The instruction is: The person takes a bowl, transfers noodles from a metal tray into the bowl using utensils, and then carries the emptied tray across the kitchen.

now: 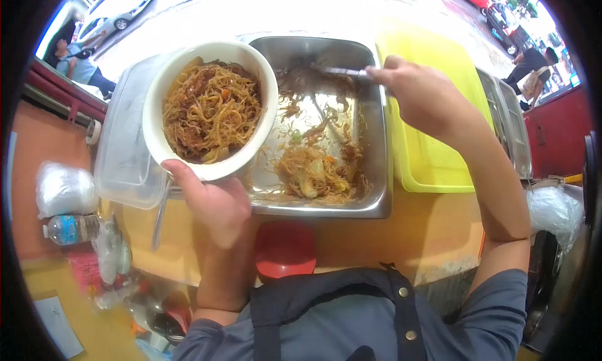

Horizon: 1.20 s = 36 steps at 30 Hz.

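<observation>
A white bowl (147,119) full of brown noodles (213,110) is held up by my left hand (216,207), the thumb on its rim and the other fingers hidden beneath. To its right lies a deep metal tray (313,210) with a pile of noodles and cabbage (313,173) at its near side and scraps along the far side. My right hand (417,88) is closed around the handle of a metal utensil (345,71), above the tray's right rim. The utensil's far end is blurred over the far part of the tray.
A clear plastic lid (122,154) lies left of the bowl, a yellow container (433,166) right of the tray. Nearer me is a red bowl (285,251). A water bottle (70,229) and plastic bags (66,188) lie at the left. People and cars are beyond.
</observation>
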### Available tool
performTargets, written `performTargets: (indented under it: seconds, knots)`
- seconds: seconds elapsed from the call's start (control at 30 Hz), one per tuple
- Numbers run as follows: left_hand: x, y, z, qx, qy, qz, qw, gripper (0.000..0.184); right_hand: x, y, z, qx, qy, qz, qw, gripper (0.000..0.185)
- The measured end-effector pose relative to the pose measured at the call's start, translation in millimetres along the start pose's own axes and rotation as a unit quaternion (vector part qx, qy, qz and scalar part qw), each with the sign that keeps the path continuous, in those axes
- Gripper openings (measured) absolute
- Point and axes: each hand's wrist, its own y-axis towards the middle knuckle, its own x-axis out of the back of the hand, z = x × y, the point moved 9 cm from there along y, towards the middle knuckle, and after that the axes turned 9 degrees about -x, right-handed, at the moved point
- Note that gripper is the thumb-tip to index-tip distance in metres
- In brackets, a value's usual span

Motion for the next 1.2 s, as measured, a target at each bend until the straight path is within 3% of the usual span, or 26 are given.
performTargets:
  seconds: [0.17, 0.27, 0.37, 0.5, 0.6, 0.73, 0.87, 0.9, 1.0, 1.13, 1.2]
  knots:
    - [-1.9, 0.1, -1.0, -0.012, -0.002, 0.011, 1.000, 0.065, 15.4, -25.9, 4.3, 0.068, 0.101, 0.108, 0.987, 0.045]
    - [-3.8, -0.5, -1.3, -0.012, -0.005, 0.016, 1.000, 0.065, 17.2, -26.1, 3.0, 0.058, 0.061, -0.005, 0.996, 0.052]
    - [-5.1, -1.0, -1.1, -0.017, -0.007, 0.021, 1.000, 0.065, 17.9, -37.2, 31.6, 0.131, 0.121, 0.051, 0.983, 0.054]
    - [-4.3, -0.2, -2.6, -0.020, -0.007, 0.017, 1.000, 0.065, 41.5, -45.3, 21.8, 0.111, 0.113, 0.108, 0.981, 0.041]
    - [-4.2, 0.3, -1.6, -0.022, -0.008, 0.024, 0.999, 0.064, 55.9, -35.6, 12.5, 0.096, 0.051, 0.019, 0.994, 0.055]
    - [-5.7, 0.8, -1.6, -0.023, -0.009, 0.023, 0.999, 0.064, 38.5, -32.1, 16.4, 0.106, 0.042, -0.042, 0.993, 0.042]
    - [-4.0, 1.5, -0.1, -0.014, -0.015, 0.022, 1.000, 0.064, 52.6, -39.2, 18.4, 0.106, 0.061, 0.046, 0.991, 0.041]
    - [-2.5, 1.2, 1.0, -0.009, -0.015, 0.018, 1.000, 0.064, 51.0, -35.5, 12.3, 0.121, 0.045, -0.008, 0.992, 0.040]
    - [-2.9, 2.7, 0.0, -0.021, -0.013, 0.031, 0.999, 0.064, 38.4, -27.4, 8.8, 0.100, 0.043, -0.045, 0.993, 0.040]
    - [-3.3, 2.5, 0.0, -0.022, -0.019, 0.031, 0.999, 0.064, 37.3, -34.9, 19.5, 0.110, 0.096, 0.090, 0.985, 0.044]
    - [-2.7, 2.7, -0.8, -0.029, -0.020, 0.038, 0.999, 0.063, 52.1, -36.3, 18.3, 0.090, 0.034, -0.006, 0.995, 0.047]
